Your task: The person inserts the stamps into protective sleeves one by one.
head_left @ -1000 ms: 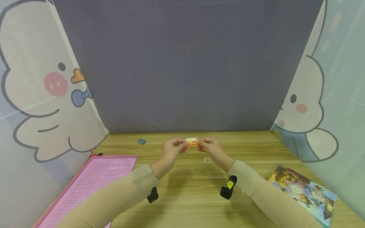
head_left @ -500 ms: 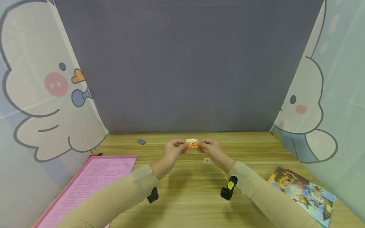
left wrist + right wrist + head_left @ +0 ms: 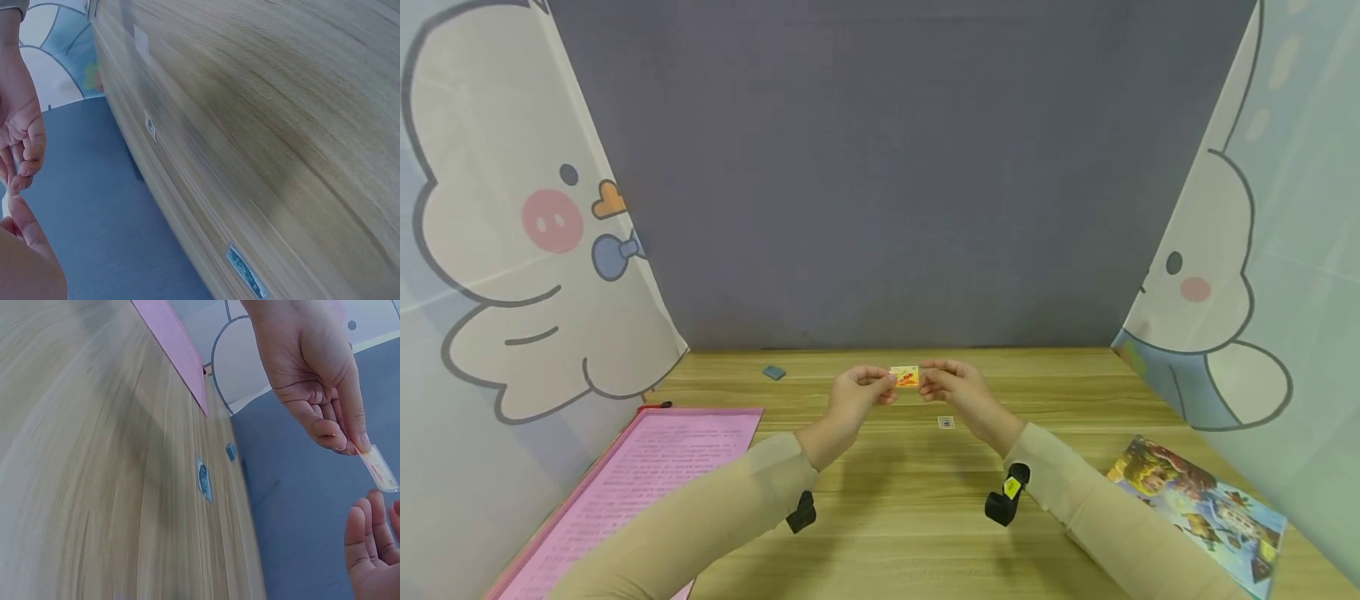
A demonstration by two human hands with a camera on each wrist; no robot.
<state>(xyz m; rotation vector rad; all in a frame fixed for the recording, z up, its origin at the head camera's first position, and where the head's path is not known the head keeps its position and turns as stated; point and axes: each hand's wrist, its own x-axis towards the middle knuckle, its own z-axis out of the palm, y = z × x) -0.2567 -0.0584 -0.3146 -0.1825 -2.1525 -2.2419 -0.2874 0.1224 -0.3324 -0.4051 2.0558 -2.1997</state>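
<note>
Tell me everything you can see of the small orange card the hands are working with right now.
The small orange card is a thin, flat rectangle with an orange and yellow print and a pale edge; the print is too small to read. It looks like paper or thin plastic. It is held in the air above the wooden table. The left hand pinches one end. The right hand is at the other end; its contact is unclear.

On the wooden table (image 3: 895, 533): one pink sheet (image 3: 632, 492), one picture booklet (image 3: 1202, 504), one red pen (image 3: 652, 407), one blue piece (image 3: 773, 372), one small tile (image 3: 946, 422). Above it, two hands, left hand (image 3: 857, 392) and right hand (image 3: 955, 387), share one orange card (image 3: 905, 376).
</note>
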